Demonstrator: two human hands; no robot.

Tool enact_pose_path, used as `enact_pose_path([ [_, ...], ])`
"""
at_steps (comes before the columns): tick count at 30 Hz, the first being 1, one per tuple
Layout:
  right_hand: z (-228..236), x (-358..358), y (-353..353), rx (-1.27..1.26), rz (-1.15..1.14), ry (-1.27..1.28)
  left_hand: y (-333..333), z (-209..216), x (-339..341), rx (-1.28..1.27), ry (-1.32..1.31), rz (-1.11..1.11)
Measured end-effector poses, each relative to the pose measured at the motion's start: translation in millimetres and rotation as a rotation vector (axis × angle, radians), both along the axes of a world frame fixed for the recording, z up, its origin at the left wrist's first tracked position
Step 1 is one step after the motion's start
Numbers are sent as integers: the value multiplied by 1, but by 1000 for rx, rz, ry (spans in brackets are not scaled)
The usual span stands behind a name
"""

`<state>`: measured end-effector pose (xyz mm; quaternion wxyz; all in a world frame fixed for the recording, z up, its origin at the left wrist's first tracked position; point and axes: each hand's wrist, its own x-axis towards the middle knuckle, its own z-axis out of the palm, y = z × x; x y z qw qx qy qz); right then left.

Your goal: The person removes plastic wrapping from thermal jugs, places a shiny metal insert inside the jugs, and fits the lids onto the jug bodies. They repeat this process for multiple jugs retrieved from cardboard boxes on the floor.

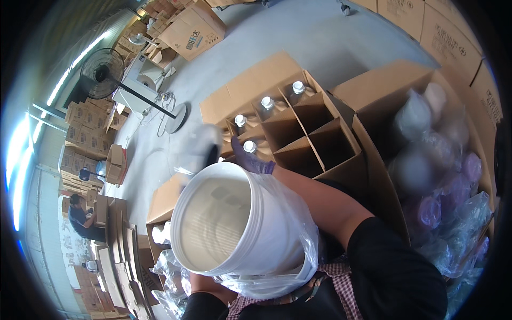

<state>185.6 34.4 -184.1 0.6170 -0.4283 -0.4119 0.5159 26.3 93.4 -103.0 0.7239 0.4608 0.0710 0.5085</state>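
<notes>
A large white plastic bucket leans in front of my torso, tilted, its open mouth turned up and to the left. Clear plastic film is wrapped around its outside. My right hand, in a purple glove, reaches past the far rim of the bucket beside the white-capped bottles; one finger points upward and the others are hidden. A clear, motion-smeared object with a dark part hangs just left of that hand; its kind cannot be made out. Of my left arm, only the forearm shows below the bucket; the hand is hidden.
Ahead, an open divided carton holds several capped bottles. On the right, another carton contains film-wrapped items. A standing fan is at the left. A person works farther off near flattened cardboard.
</notes>
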Motion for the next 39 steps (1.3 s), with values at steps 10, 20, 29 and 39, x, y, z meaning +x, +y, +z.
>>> enact_pose_path([
  [10, -98, 34, 105, -375, -152, -1417, -24, 64, -10, 542, -214, -622],
  [20, 30, 53, 101, -98, -173, -1507, -35, 40, -44, 51, -392, -341],
  [29, 258, 30, -109, 709, -837, -1079, -26, 50, -32, 12, -392, -128],
  [39, 158, -11, -139, 342, -465, -396, -32, 106, -52, 455, 264, 171],
])
